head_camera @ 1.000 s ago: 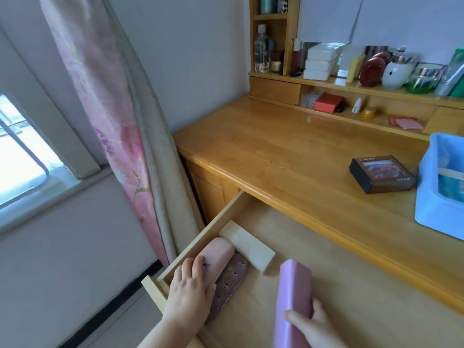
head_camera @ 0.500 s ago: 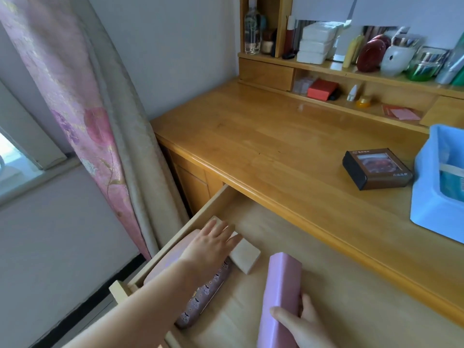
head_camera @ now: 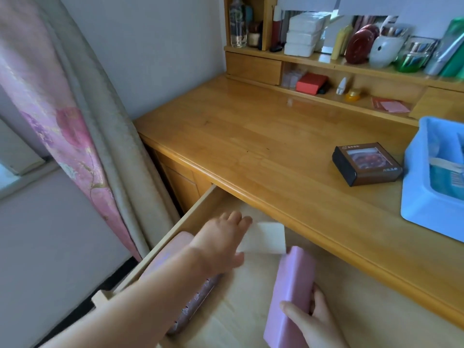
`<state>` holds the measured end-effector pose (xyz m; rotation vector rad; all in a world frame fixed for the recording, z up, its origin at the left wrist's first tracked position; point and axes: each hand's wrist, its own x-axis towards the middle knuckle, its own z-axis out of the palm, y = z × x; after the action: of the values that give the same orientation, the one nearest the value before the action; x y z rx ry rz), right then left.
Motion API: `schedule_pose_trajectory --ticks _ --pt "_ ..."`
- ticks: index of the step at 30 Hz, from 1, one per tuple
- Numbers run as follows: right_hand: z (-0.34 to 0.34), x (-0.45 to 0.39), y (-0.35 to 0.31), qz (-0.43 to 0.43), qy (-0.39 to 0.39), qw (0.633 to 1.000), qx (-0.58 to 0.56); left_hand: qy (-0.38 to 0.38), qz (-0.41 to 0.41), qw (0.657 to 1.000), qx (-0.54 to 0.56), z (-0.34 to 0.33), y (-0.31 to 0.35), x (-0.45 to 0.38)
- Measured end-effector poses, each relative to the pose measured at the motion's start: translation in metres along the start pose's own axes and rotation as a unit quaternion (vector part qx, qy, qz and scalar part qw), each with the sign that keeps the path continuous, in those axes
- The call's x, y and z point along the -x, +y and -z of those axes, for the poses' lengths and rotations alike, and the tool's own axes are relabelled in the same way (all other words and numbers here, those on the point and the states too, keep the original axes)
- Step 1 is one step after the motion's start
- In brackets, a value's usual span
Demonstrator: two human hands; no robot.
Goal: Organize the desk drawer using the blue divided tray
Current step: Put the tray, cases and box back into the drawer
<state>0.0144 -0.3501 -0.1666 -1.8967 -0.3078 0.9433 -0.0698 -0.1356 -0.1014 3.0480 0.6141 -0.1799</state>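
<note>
The wooden drawer (head_camera: 193, 209) is pulled out under the desk top. My left hand (head_camera: 221, 237) reaches into its far left corner and grips the left end of a cream box (head_camera: 266, 238), fingers over it and thumb below. My right hand (head_camera: 311, 322) holds the near end of a long purple box (head_camera: 291, 292), which stands on the drawer floor. A pink case (head_camera: 175, 244) and a dark patterned case (head_camera: 193, 305) lie along the drawer's left wall, partly hidden by my forearm. The blue divided tray (head_camera: 424, 209) sits on the desk at the right edge.
A dark brown windowed box (head_camera: 366, 163) lies on the desk (head_camera: 251, 136) beside the tray. Shelves at the back hold bottles, white boxes, jars and a red box (head_camera: 311, 82). A pink curtain (head_camera: 62, 121) hangs left of the drawer.
My left hand left the pink case, reached deeper and took the cream box, which has turned and shifted toward the back. My right hand keeps its hold on the purple box.
</note>
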Motion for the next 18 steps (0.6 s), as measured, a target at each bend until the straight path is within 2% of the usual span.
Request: schedule_pose_trajectory --ticks 3,6,9,11,14,16,18 --pt "-0.001 0.005 0.004 -0.038 0.006 0.999 -0.004 -0.013 0.102 0.992 0.074 -0.016 0.023 0.053" --pt "-0.016 0.013 0.005 -0.072 -0.014 0.997 0.010 -0.025 0.185 0.979 0.087 -0.036 0.021 0.099" --pt "-0.038 0.022 0.005 -0.084 -0.034 0.995 0.030 0.002 0.235 0.968 0.087 -0.050 0.005 0.128" --pt "-0.052 0.027 0.003 -0.096 -0.038 0.994 0.031 0.036 0.249 0.966 0.066 -0.051 -0.002 0.139" --pt "-0.072 0.030 0.000 -0.116 -0.038 0.991 0.047 0.093 0.217 0.971 0.041 -0.056 -0.010 0.142" --pt "-0.087 0.033 -0.002 -0.119 -0.041 0.990 0.063 0.074 0.182 0.980 0.037 -0.060 -0.012 0.141" --pt "-0.105 0.038 -0.007 -0.111 -0.036 0.988 0.104 0.062 0.192 0.976 0.078 -0.061 -0.015 0.142"
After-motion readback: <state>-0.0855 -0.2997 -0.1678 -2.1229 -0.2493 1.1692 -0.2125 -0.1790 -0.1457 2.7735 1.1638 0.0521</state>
